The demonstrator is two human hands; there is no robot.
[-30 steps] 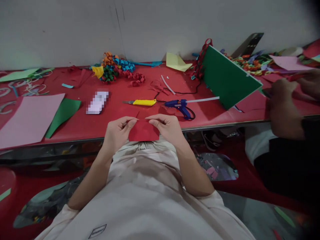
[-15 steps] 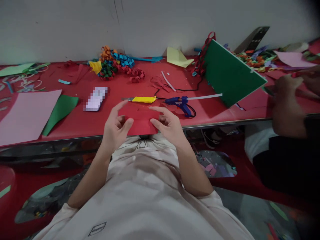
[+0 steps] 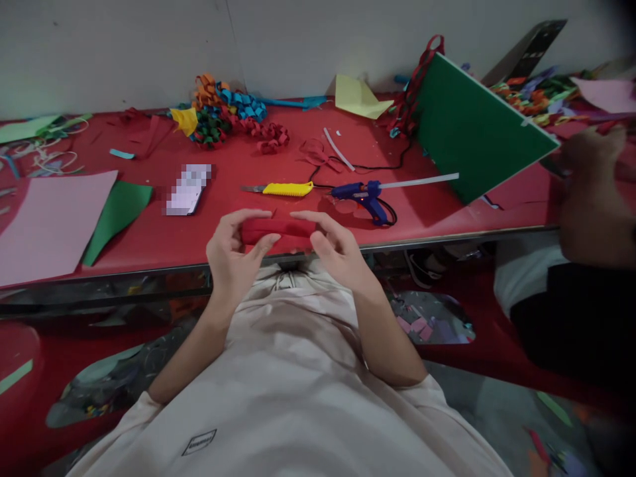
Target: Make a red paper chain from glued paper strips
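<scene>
A piece of red paper (image 3: 278, 229), curled over into a roll or fold, is held between my two hands just above the table's front edge. My left hand (image 3: 238, 245) grips its left end, thumb along the near side and fingers behind. At the right end, my right hand (image 3: 335, 246) pinches it the same way. Just beyond my fingers lies a yellow box cutter (image 3: 288, 189) with its blade out to the left. A blue glue gun (image 3: 362, 196) with a long white glue stick rests beside it on the right.
On the red table (image 3: 169, 245) lie a phone (image 3: 189, 190), pink paper (image 3: 54, 225), green paper (image 3: 116, 218) and curled paper chains (image 3: 223, 112). A green board (image 3: 481, 132) leans at the right. Another person's hand (image 3: 589, 179) is at the far right.
The red paper, flatter half a second ago, is now curled into a narrower shape between my fingers. My view has shifted slightly.
</scene>
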